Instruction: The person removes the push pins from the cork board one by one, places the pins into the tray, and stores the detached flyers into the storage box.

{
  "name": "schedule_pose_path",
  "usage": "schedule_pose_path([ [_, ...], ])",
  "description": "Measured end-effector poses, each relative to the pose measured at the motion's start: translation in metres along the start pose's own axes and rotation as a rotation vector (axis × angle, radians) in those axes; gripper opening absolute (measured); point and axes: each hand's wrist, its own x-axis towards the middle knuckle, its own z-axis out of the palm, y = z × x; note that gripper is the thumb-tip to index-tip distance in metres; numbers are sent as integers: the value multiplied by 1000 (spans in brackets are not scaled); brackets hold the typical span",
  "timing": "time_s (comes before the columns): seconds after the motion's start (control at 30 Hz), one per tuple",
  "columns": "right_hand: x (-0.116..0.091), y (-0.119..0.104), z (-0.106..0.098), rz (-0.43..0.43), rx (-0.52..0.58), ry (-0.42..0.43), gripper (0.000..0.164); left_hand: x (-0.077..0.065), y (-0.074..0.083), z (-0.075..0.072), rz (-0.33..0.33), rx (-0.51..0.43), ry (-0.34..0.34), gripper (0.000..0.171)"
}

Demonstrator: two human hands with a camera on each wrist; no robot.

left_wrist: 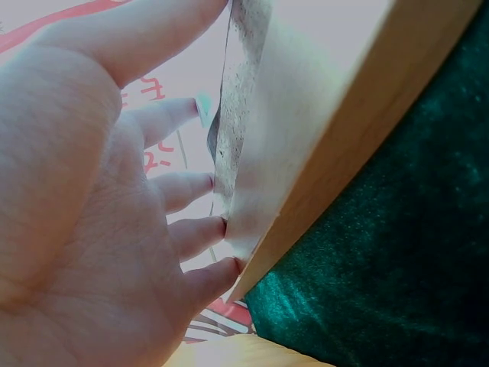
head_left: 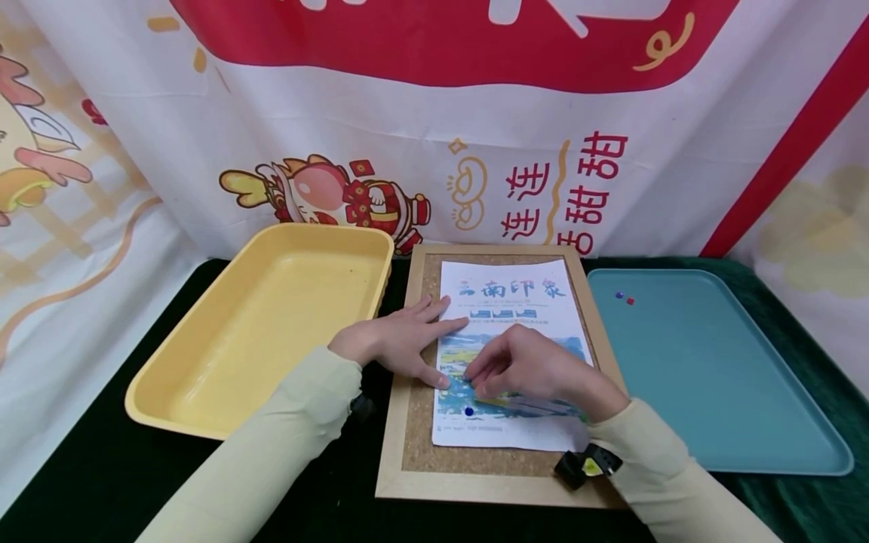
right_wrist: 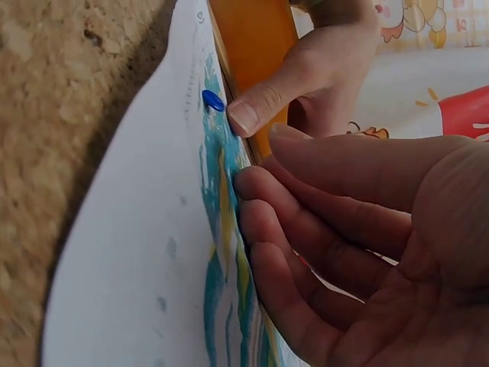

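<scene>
A white printed sheet (head_left: 512, 294) with a blue and yellow landscape lies on a wood-framed cork board (head_left: 417, 430). My left hand (head_left: 407, 337) rests on the sheet's left edge with its fingers spread. My right hand (head_left: 526, 366) bends its fingers against the lower left of the picture, thumb and index close together. Whether anything sits between those two fingertips is hidden. One blue push pin (head_left: 469, 412) stands in the sheet just below the right fingertips; in the right wrist view the same pin (right_wrist: 213, 100) shows near the left thumb.
A yellow tray (head_left: 204, 407) stands left of the board. To the right lies a blue-green tray (head_left: 720, 377) holding a small blue pin (head_left: 619, 296) and a red pin (head_left: 631, 301). Dark green cloth (head_left: 360, 467) covers the table, with a printed banner (head_left: 394, 113) behind.
</scene>
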Motion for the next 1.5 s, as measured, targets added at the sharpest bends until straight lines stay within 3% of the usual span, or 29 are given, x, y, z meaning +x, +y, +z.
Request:
schedule_pose_path([
  [0.3,-1,-1,7,-32,-45,-33,12,-2,0,0,-8,3,-6,97],
  [0.77,-2,-4,14,-38,-127,-11,12,-1,0,1,-4,1,-3,97],
  [1.5,-2,-8,19,-69,-150,-42,16,0,-2,0,2,7,-1,98],
])
